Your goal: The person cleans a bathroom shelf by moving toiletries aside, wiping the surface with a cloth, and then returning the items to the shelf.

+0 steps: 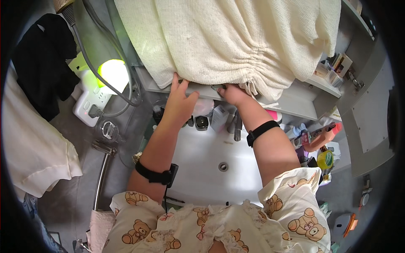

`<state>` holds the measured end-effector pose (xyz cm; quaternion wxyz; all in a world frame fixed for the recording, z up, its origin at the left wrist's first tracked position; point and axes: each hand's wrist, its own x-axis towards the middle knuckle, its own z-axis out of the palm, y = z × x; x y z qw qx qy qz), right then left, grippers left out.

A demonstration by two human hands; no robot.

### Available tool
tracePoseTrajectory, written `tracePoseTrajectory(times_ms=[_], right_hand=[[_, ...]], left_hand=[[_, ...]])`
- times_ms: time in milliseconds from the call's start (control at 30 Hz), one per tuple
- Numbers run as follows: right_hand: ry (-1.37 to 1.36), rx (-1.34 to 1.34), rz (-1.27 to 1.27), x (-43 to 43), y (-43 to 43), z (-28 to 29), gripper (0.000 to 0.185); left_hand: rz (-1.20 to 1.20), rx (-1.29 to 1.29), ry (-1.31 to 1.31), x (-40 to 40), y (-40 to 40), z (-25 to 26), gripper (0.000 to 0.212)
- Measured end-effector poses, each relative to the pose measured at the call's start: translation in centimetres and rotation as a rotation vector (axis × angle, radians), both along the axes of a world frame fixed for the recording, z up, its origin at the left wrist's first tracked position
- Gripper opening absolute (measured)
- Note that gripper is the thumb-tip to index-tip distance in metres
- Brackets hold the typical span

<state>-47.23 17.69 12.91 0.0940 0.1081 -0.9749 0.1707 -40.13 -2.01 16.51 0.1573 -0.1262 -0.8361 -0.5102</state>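
Observation:
A cream knit garment (215, 41) with a gathered section and drawstring ties hangs over the cabinet shelf (294, 101) above the sink. My left hand (182, 101) reaches up to its lower hem, fingers apart, with the fingertips against the cloth. Further right, my right hand (233, 95) is at the same hem beside the ties. Most of its fingers are hidden by the cloth, so I cannot tell whether it grips anything. A small object by the right thumb is too unclear to name.
Below is a white sink (205, 174) with a faucet (236, 126); a black-capped container (201, 122) stands on its back rim. Bottles, including a pink one (324, 139), crowd the right. A power strip (90, 104), grey cord and lit lamp (115, 76) are left. A cabinet door (367, 120) hangs open right.

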Motion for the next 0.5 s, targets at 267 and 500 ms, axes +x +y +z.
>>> tracePoseTrajectory(times_ms=[267, 500], right_hand=[[-0.088, 0.015, 0.122, -1.7, -5.9, 0.4, 0.054], [0.143, -0.184, 0.302, -1.2, -9.4, 0.9, 0.049]], left_hand=[[0.010, 0.015, 0.014, -0.2, -1.0, 0.3, 0.055], [0.007, 0.046, 0.010, 1.1, -0.1, -0.2, 0.054]])
